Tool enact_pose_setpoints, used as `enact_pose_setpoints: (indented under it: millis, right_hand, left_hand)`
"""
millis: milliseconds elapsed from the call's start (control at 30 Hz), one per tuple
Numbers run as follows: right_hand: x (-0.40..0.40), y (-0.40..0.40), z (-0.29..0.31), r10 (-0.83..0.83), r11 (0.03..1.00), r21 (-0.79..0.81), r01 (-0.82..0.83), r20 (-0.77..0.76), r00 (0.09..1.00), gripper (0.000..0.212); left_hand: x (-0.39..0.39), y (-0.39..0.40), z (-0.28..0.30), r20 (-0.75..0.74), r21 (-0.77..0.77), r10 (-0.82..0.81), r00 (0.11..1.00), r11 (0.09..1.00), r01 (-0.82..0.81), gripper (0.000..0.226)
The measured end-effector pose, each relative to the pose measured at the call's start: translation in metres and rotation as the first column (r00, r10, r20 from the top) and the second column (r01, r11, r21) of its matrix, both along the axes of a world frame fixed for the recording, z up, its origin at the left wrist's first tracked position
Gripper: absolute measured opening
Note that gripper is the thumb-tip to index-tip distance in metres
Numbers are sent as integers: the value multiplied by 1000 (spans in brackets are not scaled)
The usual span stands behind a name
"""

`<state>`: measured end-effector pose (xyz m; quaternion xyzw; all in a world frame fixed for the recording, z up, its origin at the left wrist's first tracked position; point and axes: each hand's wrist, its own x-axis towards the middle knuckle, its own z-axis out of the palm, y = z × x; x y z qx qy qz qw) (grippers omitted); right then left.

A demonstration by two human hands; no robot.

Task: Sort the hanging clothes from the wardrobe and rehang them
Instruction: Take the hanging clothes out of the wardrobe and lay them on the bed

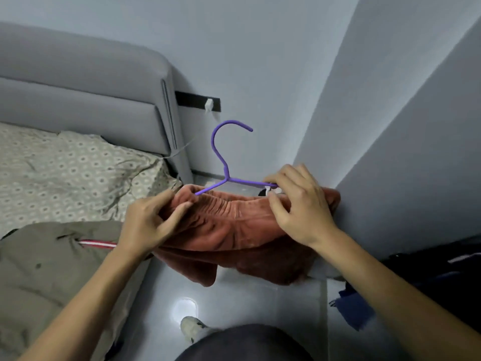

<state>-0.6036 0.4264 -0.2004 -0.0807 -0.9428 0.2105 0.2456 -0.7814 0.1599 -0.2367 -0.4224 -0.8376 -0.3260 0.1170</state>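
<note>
At lower center, a person's left hand [145,225] pinches the gathered waistband of a rust-colored garment [234,230], while the right hand [299,204] grips its other end together with a purple hanger [223,162]. An olive jacket [52,269] lies on the bed [65,173] at left.

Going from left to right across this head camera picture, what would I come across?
Patterned bedding → olive garment on the bed → left hand → purple hanger above the rust-coloured garment → right hand → dark clothes.
</note>
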Motion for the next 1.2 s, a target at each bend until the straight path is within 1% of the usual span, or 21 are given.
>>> enact_pose_setpoints:
  millis: [67, 133, 233, 333, 400, 533, 600, 633, 700, 767, 867, 1000, 1067, 1200]
  right_hand:
    - [-42, -17, 5, 158, 976, -154, -152, 28, 987, 40]
    - [-84, -34, 7, 271, 925, -287, -249, 40, 962, 56]
    - [-146, -66, 7, 367, 872, -374, -315, 75, 927, 74]
    - [-200, -103, 6, 471, 830, -404, -386, 134, 872, 87]
    - [-235, -122, 2, 541, 809, -375, -453, 173, 823, 84]
    - [-308, -153, -19, 644, 765, -257, -591, 316, 697, 49]
    - [-338, -172, -30, 652, 748, -164, -643, 359, 668, 35]
    - [-351, -182, -35, 665, 732, -130, -669, 354, 658, 30]
    - [-375, -204, -43, 710, 678, -73, -732, 323, 625, 32]
    - [-394, -228, -46, 766, 608, -36, -793, 288, 574, 35]
    - [-416, -261, -43, 851, 493, -22, -870, 221, 477, 30]
    - [-435, -297, -42, 917, 363, -28, -931, 189, 352, 24]
    - [-442, -316, -42, 933, 330, -32, -943, 160, 321, 25]
    - [-454, -360, -40, 947, 298, -43, -954, 143, 289, 29]
  left_hand:
    - [-27, -39, -1, 5, -9, 67, 998, 998, -67, 42]
    - [-50, -79, -4, 4, -23, 140, 990, 990, -140, 43]
    - [-75, -134, -3, -7, -31, 238, 971, 971, -238, 44]
    - [-92, -186, 0, -33, -31, 347, 937, 937, -348, 44]
    - [-97, -218, 1, -44, -33, 418, 907, 907, -420, 45]
    - [-94, -265, -1, -60, -28, 549, 834, 834, -551, 45]
    - [-92, -280, -4, -74, -29, 622, 780, 780, -625, 44]
    - [-90, -285, -5, -74, -30, 655, 752, 752, -658, 45]
    - [-86, -295, -7, -70, -39, 719, 691, 690, -723, 47]
    - [-81, -303, -7, -52, -55, 786, 616, 614, -788, 49]
    - [-73, -316, -9, -27, -63, 848, 529, 527, -847, 49]
    - [-60, -327, -12, 6, -87, 911, 412, 411, -908, 54]
    - [-53, -330, -12, 10, -92, 936, 351, 350, -932, 50]
    - [-46, -351, -9, 3, -117, 971, 240, 239, -964, 49]
